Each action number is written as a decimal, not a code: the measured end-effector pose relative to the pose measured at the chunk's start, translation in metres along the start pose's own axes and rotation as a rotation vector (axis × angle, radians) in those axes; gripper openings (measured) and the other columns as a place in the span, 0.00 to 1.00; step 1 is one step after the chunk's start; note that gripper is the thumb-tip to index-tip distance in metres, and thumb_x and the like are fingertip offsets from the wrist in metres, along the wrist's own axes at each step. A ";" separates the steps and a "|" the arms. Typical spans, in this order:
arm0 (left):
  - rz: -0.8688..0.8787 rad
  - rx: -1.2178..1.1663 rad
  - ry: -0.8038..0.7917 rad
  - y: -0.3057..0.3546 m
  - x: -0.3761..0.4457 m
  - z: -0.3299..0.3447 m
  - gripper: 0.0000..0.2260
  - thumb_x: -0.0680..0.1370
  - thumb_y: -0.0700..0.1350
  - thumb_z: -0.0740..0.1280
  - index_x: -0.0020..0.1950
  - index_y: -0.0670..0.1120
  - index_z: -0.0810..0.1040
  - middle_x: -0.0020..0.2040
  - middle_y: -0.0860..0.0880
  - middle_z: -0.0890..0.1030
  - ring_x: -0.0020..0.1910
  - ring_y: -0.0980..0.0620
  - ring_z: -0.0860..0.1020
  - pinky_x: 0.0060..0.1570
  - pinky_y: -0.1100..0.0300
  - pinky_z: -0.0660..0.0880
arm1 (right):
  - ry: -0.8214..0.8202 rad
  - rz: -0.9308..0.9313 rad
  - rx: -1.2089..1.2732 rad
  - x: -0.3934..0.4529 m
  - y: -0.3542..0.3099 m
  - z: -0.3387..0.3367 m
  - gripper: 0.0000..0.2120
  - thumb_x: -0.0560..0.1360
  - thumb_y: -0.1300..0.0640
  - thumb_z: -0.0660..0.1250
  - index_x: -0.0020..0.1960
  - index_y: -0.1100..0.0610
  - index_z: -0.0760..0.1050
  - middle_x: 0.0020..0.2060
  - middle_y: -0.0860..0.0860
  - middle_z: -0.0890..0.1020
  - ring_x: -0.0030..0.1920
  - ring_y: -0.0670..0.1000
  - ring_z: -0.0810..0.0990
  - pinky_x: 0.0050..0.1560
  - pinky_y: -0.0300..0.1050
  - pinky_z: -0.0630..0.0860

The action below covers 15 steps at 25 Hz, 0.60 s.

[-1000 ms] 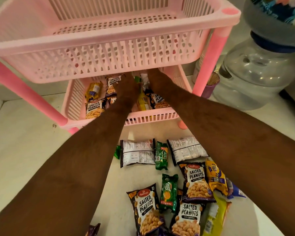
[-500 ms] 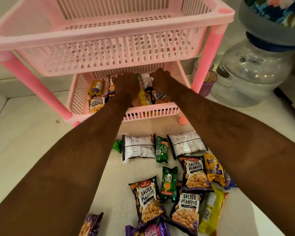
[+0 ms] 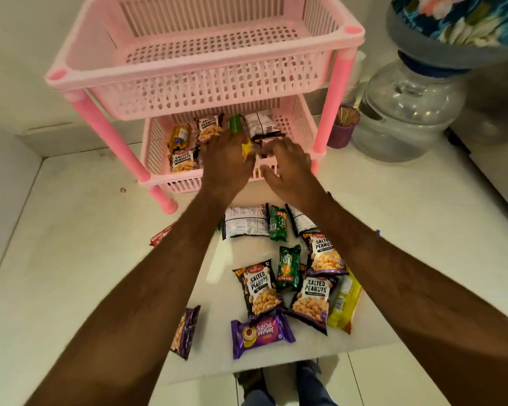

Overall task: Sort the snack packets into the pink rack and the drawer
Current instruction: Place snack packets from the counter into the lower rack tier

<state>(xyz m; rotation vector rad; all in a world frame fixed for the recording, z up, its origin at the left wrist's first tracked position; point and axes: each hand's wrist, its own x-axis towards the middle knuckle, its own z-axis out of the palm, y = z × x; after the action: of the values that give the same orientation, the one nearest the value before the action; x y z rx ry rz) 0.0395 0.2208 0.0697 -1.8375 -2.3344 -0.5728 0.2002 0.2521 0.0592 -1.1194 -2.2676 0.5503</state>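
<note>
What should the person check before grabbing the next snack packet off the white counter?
1. Left hand free: ok, open, nothing in it.
2. Right hand free: ok, fingers spread, empty.
3. Room in the lower basket of the pink plastic rack: ok, bare floor shows along its left side.
4. Top basket usable: ok, nothing in it.
5. Packets left on the white counter: ok, the black salted peanuts packet and the purple Jim Jam Pops packet lie within view.
6. Drawer ready: cannot tell, no drawer in view.
</note>
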 end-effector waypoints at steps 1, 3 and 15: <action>-0.005 -0.022 0.002 0.002 -0.015 -0.001 0.16 0.77 0.54 0.66 0.60 0.48 0.78 0.60 0.46 0.78 0.61 0.42 0.75 0.64 0.46 0.64 | -0.037 0.024 0.004 -0.015 0.001 0.002 0.14 0.76 0.55 0.67 0.61 0.55 0.74 0.59 0.52 0.76 0.61 0.56 0.73 0.61 0.55 0.68; 0.001 -0.057 -0.006 0.003 -0.046 0.002 0.18 0.76 0.53 0.68 0.63 0.48 0.76 0.62 0.46 0.76 0.62 0.43 0.72 0.60 0.47 0.68 | -0.115 0.084 -0.010 -0.043 0.009 0.009 0.14 0.76 0.54 0.68 0.61 0.53 0.73 0.59 0.50 0.76 0.62 0.55 0.73 0.63 0.55 0.66; -0.091 -0.011 -0.322 -0.023 -0.166 0.047 0.29 0.78 0.51 0.66 0.78 0.47 0.64 0.78 0.47 0.62 0.77 0.45 0.60 0.73 0.45 0.61 | -0.357 0.200 -0.199 -0.116 0.050 0.037 0.23 0.79 0.43 0.64 0.72 0.49 0.67 0.59 0.53 0.78 0.61 0.57 0.76 0.65 0.58 0.66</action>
<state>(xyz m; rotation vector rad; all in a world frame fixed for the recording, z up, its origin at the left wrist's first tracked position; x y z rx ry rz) 0.0665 0.0820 -0.0316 -1.9640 -2.6302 -0.3179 0.2649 0.1818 -0.0309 -1.4552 -2.5747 0.6573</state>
